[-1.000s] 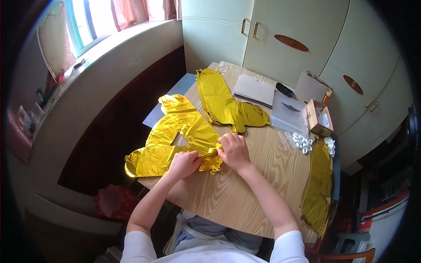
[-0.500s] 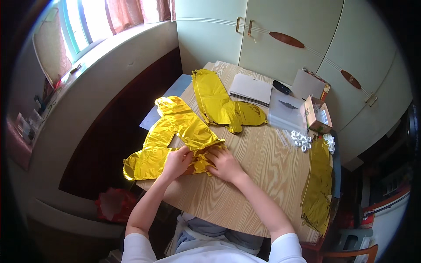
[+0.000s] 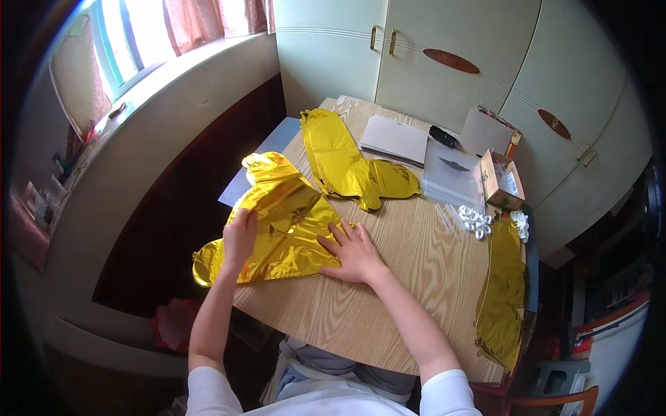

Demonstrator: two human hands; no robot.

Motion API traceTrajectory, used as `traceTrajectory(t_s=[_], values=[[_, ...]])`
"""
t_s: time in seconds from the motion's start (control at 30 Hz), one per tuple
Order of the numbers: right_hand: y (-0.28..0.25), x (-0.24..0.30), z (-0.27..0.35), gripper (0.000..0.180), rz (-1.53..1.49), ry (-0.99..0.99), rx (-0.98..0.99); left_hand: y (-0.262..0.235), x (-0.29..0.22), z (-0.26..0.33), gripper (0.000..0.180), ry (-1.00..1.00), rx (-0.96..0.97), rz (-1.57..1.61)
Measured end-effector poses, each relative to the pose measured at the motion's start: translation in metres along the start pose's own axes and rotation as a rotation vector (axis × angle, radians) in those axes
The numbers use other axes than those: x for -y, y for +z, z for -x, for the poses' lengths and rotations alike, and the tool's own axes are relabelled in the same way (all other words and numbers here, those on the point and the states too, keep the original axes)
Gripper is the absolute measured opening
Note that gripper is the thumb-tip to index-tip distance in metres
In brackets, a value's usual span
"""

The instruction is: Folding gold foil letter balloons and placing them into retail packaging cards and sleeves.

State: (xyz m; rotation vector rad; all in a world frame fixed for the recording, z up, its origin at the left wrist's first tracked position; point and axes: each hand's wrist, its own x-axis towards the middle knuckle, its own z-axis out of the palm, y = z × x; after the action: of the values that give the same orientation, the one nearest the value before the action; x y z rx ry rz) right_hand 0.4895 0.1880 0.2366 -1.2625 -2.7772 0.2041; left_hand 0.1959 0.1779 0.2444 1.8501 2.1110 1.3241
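A flat, shiny gold foil balloon [image 3: 295, 243] lies near the table's front left, part of it hanging past the left edge. My left hand [image 3: 239, 243] is closed on its foil at the left side, raising a fold. My right hand [image 3: 355, 256] lies palm down with fingers spread, pressing the balloon's lower right edge against the wood. Just behind is a second flat gold foil balloon [image 3: 336, 156], bent in shape. Along the table's right edge stretches a long gold foil piece [image 3: 503, 291], touched by neither hand.
On the wood-grain table [image 3: 416, 277], a paper stack [image 3: 394, 141] and a black object [image 3: 444, 136] lie at the back. Farther right are a clear plastic sheet [image 3: 447, 170], a small open box [image 3: 503, 182], several white rings [image 3: 475, 222] and clear sticks [image 3: 447, 218]. Cabinets [image 3: 333, 62] stand behind.
My left hand has moved left and up, drawing the foil with it, and the gap in the balloon is now covered. My right hand has flattened out, fingers spread, on the balloon's edge.
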Motion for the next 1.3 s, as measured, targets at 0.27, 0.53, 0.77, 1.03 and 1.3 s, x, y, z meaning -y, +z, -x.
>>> traceTrajectory(t_s=[0.27, 0.53, 0.77, 1.03, 1.3], values=[[0.001, 0.001, -0.001, 0.083, 0.036, 0.003, 0.036, -0.036, 0.061, -0.047, 0.020, -0.060, -0.165, -0.046], [0.000, 0.001, 0.000, 0.084, 0.031, 0.012, 0.039, -0.088, 0.097, -0.109, 0.023, 0.021, -0.286, -0.148], [0.001, 0.002, 0.000, 0.084, 0.049, 0.011, 0.032, -0.161, 0.112, -0.164, 0.023, -0.045, -0.356, -0.369], [-0.002, 0.001, 0.002, 0.084, 0.050, 0.017, 0.039, -0.224, 0.095, -0.207, 0.037, -0.081, -0.486, -0.454], [-0.003, 0.003, 0.001, 0.084, 0.046, 0.021, 0.050, -0.266, 0.069, -0.233, 0.039, 0.100, -0.423, -0.727]])
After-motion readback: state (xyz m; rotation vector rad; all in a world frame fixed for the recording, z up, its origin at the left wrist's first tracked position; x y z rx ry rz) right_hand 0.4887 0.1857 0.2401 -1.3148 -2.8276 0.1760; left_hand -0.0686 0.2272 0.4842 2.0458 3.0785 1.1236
